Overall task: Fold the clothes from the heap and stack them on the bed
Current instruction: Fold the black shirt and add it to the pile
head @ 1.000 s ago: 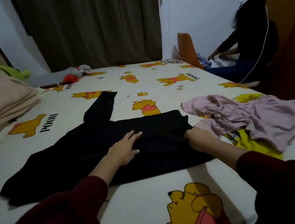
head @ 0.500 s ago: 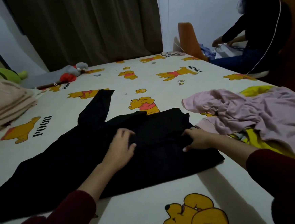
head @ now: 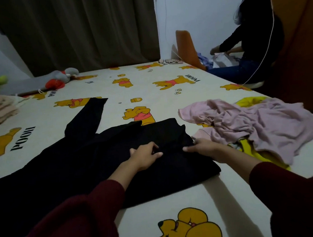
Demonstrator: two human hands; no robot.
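Nearest to us, our left hand (head: 145, 155) has its fingers curled, bunching the black top (head: 91, 160) mid-fabric. Our right hand (head: 204, 147) sits on the top's right edge; fingers bent against the cloth, but we can't tell if it's really gripping. The top lies spread on the bed (head: 177, 201), its left end cut off by the frame, one sleeve pointing away. Just right is the heap (head: 255, 123): pink piece hiding most of something yellow. Far right, a person (head: 249, 42) sits beside the bed, partly hidden.
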